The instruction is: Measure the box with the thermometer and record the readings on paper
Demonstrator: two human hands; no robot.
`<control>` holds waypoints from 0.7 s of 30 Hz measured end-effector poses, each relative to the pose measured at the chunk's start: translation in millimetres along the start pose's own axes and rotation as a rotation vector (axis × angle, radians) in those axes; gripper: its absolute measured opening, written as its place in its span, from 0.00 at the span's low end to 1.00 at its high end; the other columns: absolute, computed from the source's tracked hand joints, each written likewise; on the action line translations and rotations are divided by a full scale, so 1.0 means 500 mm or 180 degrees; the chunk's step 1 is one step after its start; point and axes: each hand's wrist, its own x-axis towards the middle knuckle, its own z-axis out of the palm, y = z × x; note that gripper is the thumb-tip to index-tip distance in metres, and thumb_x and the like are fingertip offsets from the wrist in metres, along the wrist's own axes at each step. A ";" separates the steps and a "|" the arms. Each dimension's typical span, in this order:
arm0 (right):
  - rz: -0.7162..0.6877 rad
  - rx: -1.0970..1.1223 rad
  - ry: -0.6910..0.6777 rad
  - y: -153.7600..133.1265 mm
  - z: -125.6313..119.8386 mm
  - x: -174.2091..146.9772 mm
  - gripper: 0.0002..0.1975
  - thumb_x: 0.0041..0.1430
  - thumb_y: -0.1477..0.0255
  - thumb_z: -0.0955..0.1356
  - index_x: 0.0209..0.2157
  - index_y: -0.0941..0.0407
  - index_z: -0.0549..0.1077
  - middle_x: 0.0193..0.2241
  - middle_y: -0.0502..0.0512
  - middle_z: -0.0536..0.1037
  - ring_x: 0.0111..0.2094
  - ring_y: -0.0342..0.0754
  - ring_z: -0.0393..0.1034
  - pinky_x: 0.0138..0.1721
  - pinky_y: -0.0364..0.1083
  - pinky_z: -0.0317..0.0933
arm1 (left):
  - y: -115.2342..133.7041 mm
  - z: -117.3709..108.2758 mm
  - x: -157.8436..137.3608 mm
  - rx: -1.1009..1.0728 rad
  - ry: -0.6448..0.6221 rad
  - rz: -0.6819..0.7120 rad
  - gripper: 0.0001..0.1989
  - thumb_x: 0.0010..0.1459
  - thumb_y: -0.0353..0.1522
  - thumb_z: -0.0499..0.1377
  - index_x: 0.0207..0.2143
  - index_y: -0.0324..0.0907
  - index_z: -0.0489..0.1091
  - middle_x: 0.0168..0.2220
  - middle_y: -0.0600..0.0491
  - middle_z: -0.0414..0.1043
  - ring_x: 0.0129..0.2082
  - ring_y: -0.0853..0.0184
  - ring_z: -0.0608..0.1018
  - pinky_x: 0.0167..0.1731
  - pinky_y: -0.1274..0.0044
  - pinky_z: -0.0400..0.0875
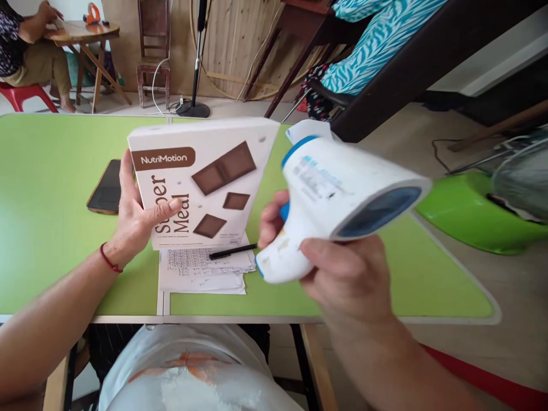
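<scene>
My left hand (pixel 137 208) grips the left side of a white and brown NutriMotion box (pixel 205 188), thumb across its front. The box is raised over the table, its printed chocolate pieces facing me. In my right hand (pixel 346 268) is a white and blue handheld barcode scanner (pixel 338 185), fingers wrapped round its handle. Its dark window points to the right, away from the box. Beneath the box lie handwritten papers (pixel 201 279) with a black pen (pixel 232 252) on top. A dark phone (pixel 105 188) rests left of my left hand, partly hidden by it.
The green folding table (pixel 55 240) has a metal-edged seam. Past its right end stands a bright green rounded object (pixel 475 214). Behind are a microphone-style stand (pixel 196 85), a wooden chair (pixel 153 51) and a seated person (pixel 32 51) at a round table (pixel 83 31).
</scene>
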 end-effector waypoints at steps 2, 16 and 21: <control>0.0258 0.0426 -0.0177 -0.003 0.034 -0.024 0.14 0.48 0.67 0.71 0.39 0.50 0.78 0.33 0.52 0.79 0.25 0.46 0.70 0.22 0.46 0.67 | -0.005 -0.003 -0.006 -0.0006 -0.0103 -0.0145 0.59 0.51 0.47 0.71 0.71 0.56 0.32 0.62 0.42 0.66 0.56 0.48 0.76 0.47 0.60 0.79; 0.1010 0.0628 0.0111 0.048 0.117 -0.038 0.08 0.44 0.67 0.73 0.27 0.54 0.75 0.21 0.48 0.70 0.23 0.42 0.60 0.21 0.43 0.57 | -0.014 -0.009 -0.008 0.0089 -0.0190 -0.0446 0.60 0.53 0.42 0.71 0.71 0.54 0.28 0.54 0.45 0.72 0.48 0.54 0.80 0.42 0.63 0.80; 0.1017 0.0636 0.0087 0.052 0.123 -0.038 0.09 0.44 0.67 0.74 0.29 0.54 0.76 0.24 0.49 0.73 0.24 0.43 0.62 0.24 0.45 0.60 | -0.008 -0.011 -0.009 0.0291 -0.0272 -0.0300 0.55 0.56 0.43 0.68 0.71 0.54 0.32 0.55 0.45 0.71 0.50 0.53 0.79 0.42 0.64 0.80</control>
